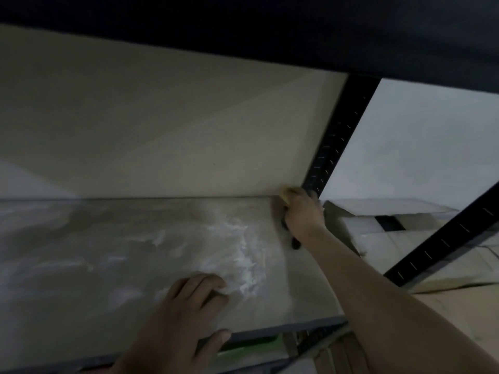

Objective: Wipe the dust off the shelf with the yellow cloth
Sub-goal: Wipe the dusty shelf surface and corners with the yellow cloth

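Note:
The shelf [108, 252] is a grey board streaked with white dust, thickest near its middle right. My right hand [302, 211] reaches to the shelf's far right corner, by the wall. It is closed on the yellow cloth [290, 190], of which only a small edge shows above the fingers. My left hand [186, 306] rests flat on the shelf near its front edge, fingers spread, thumb over the edge, holding nothing.
A black perforated upright [340, 136] stands at the far right corner, and another black post [445, 238] slants at the right. A dark shelf [270, 22] hangs overhead. Cardboard boxes [391, 211] lie beyond the right end. Something green [251, 344] shows below the front edge.

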The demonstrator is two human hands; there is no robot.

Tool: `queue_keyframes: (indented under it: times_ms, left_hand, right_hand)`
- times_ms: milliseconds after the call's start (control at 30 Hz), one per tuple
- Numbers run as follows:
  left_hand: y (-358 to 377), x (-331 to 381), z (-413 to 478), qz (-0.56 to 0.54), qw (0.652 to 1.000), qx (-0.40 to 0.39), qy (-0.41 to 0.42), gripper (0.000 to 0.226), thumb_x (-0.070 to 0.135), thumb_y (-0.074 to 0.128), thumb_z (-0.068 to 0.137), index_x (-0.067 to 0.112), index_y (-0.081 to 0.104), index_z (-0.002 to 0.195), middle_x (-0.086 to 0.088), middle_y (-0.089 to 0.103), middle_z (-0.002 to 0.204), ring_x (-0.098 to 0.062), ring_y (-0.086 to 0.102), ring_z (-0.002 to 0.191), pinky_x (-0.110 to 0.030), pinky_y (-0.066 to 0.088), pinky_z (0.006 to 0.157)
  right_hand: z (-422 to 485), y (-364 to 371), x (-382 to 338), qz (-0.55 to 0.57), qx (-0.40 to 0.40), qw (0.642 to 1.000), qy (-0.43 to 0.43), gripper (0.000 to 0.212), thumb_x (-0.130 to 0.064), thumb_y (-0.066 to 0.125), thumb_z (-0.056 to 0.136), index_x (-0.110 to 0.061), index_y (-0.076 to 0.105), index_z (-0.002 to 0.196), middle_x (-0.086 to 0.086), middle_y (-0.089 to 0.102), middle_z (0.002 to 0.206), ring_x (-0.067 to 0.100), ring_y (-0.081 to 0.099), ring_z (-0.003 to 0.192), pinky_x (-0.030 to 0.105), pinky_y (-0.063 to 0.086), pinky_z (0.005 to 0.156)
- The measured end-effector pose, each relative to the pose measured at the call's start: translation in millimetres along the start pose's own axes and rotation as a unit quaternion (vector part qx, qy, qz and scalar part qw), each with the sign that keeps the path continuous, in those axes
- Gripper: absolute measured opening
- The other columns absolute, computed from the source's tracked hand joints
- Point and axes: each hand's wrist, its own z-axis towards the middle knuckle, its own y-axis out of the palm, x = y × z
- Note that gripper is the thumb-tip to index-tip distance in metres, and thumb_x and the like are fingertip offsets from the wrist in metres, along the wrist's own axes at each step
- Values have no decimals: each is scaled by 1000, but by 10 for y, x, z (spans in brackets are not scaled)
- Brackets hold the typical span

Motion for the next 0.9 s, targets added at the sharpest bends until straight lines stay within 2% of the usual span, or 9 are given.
queue_keyframes:
  times_ms: [67,133,267,333,400,500,600,767,900]
  left_hand:
    - [-5,1,3,1,1000,-4,6,41,57,66,84,29,75,113,5,65,127,-14,53,125,-30,40,98]
    - [-17,-12,-11,4,1000,-5,9,40,58,65,86,29,75,113,5,66,127,-14,56,124,-30,40,97]
    - [-24,-12,0,3,1000,6,7,38,59,64,87,32,73,113,7,65,128,-11,51,125,-28,39,98]
    - [5,-8,12,5,1000,5,12,40,59,63,87,31,74,113,6,66,127,-12,53,125,-29,39,98]
    - [18,8,17,7,1000,-8,8,41,60,62,88,30,74,113,5,66,128,-16,61,123,-30,39,98]
    - [63,-5,2,-1,1000,-4,4,39,58,64,93,28,73,117,3,64,131,-22,64,121,-33,38,99]
    - [92,-27,-9,-6,1000,-7,0,40,59,61,95,30,70,120,3,61,133,-24,63,122,-35,37,100]
    - [103,-41,-19,-16,1000,4,2,40,59,60,97,28,69,121,2,60,135,-23,58,126,-36,37,102]
    - [130,-37,-21,-18,1000,3,4,40,58,60,98,27,67,121,1,59,136,-23,57,127,-35,37,102]
  right_hand:
    - [-117,34,119,-51,-19,998,4,43,-12,44,89,-15,54,130,7,53,136,32,46,120,38,40,102]
    - [-288,136,-10,4,17,999,-38,37,-15,45,90,-19,58,125,6,59,129,30,50,117,38,43,101]
    - [-438,110,-63,158,-48,979,-119,30,-9,57,87,-12,64,116,19,62,116,31,61,102,43,49,87]
    - [-355,20,178,121,-34,991,36,22,-9,56,87,-9,65,107,19,64,106,31,63,90,40,51,79]
    - [-367,-38,505,68,19,982,177,26,-11,52,87,-11,65,109,14,64,112,33,60,102,38,48,89]
    - [-382,-62,600,57,41,975,209,33,-11,53,86,-10,60,118,15,57,124,36,52,112,41,42,96]
    - [-275,48,346,88,112,984,104,44,-4,49,87,-13,56,129,11,53,132,35,50,112,44,44,98]
    - [-45,121,18,-18,-14,999,38,43,-11,45,88,-18,57,129,8,53,136,35,48,119,42,43,99]
    - [-224,172,-597,29,-44,987,-152,39,-19,49,88,-18,58,126,8,57,131,32,53,112,40,49,90]
